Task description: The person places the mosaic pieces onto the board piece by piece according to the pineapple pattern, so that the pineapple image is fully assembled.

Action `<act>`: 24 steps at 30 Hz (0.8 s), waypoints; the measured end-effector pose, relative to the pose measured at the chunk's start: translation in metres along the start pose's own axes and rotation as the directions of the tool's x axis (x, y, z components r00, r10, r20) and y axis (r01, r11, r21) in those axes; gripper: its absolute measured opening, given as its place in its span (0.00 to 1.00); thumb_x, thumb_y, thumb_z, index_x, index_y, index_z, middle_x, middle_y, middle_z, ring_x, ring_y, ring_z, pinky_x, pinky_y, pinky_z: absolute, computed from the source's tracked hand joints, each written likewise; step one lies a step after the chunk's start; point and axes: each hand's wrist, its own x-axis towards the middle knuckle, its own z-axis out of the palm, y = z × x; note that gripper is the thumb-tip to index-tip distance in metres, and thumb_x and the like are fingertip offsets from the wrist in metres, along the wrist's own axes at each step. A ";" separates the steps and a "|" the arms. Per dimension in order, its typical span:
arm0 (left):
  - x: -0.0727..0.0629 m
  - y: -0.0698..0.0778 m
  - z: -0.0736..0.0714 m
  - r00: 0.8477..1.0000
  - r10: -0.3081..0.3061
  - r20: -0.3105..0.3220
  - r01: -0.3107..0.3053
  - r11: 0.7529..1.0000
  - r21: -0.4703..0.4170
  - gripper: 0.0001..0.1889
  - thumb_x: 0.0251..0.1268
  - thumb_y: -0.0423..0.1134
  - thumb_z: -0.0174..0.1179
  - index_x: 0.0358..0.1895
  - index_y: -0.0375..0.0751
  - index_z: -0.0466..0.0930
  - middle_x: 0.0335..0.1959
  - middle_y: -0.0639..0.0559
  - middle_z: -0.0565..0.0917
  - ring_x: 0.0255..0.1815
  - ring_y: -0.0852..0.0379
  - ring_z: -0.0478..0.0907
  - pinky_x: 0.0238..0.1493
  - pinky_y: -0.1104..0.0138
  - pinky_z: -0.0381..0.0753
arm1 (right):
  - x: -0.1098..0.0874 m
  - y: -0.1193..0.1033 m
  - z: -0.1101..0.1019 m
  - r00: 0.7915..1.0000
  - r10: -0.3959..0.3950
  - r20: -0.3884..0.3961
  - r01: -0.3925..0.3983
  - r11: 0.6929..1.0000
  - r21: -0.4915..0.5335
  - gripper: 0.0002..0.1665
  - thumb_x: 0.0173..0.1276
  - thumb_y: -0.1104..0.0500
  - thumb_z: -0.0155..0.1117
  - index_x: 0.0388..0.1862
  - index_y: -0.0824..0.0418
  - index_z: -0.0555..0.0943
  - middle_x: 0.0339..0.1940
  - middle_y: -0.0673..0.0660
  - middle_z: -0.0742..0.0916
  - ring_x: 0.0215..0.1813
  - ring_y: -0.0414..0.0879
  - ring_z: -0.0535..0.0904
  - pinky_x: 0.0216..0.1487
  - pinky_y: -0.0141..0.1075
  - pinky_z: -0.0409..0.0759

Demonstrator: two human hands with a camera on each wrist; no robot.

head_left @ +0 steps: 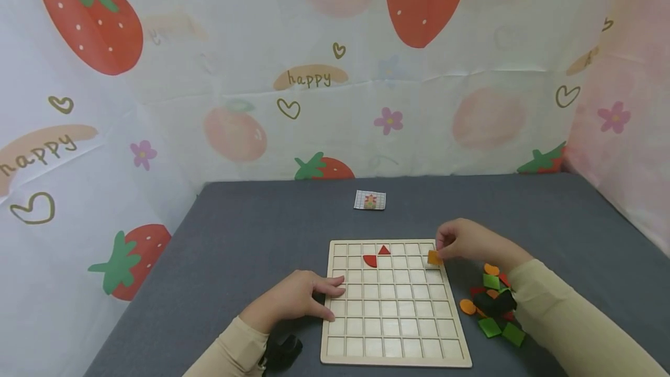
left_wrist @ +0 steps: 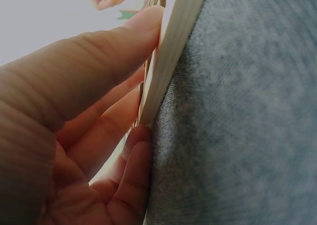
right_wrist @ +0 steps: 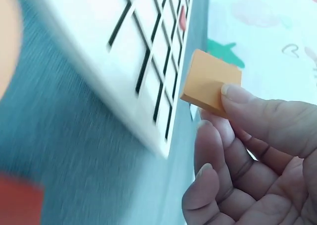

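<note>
A pale wooden grid board (head_left: 396, 361) lies on the cloth. Two red pieces sit near its top: a triangle (head_left: 384, 251) and a quarter circle (head_left: 370, 260). My right hand (head_left: 473, 243) pinches an orange square tile (right_wrist: 210, 79) between thumb and fingers, held over the board's upper right corner. My left hand (head_left: 294, 298) rests at the board's left side, its thumb and fingers extended onto the edge. The left wrist view shows the left thumb (left_wrist: 119, 49) touching the board's rim (left_wrist: 171, 51).
Right of the board lies a loose pile of pieces, among them green squares (head_left: 489, 327) and orange rounded ones (head_left: 467, 306), partly hidden by the right wrist's black strap. A small picture card (head_left: 370, 200) lies behind the board on the grey cloth (head_left: 262, 220).
</note>
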 end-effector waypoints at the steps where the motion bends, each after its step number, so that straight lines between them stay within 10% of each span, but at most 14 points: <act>1: 0.000 0.000 0.000 1.000 0.000 0.001 0.000 1.000 0.000 0.29 0.42 0.49 0.70 0.55 0.52 0.78 0.60 0.62 0.72 0.62 0.57 0.67 0.61 0.58 0.65 | 0.003 -0.002 0.002 1.000 -0.003 -0.006 0.003 1.000 0.000 0.06 0.60 0.61 0.64 0.26 0.60 0.77 0.25 0.54 0.79 0.27 0.47 0.71 0.28 0.38 0.70; 24: 0.000 -0.001 0.001 1.000 0.002 -0.009 -0.002 0.999 -0.038 0.28 0.42 0.48 0.71 0.54 0.52 0.79 0.59 0.62 0.73 0.62 0.58 0.67 0.60 0.59 0.66 | 0.061 -0.038 0.055 0.994 0.071 -0.082 -0.069 0.997 0.020 0.06 0.58 0.62 0.66 0.23 0.58 0.79 0.26 0.51 0.82 0.31 0.46 0.73 0.34 0.37 0.72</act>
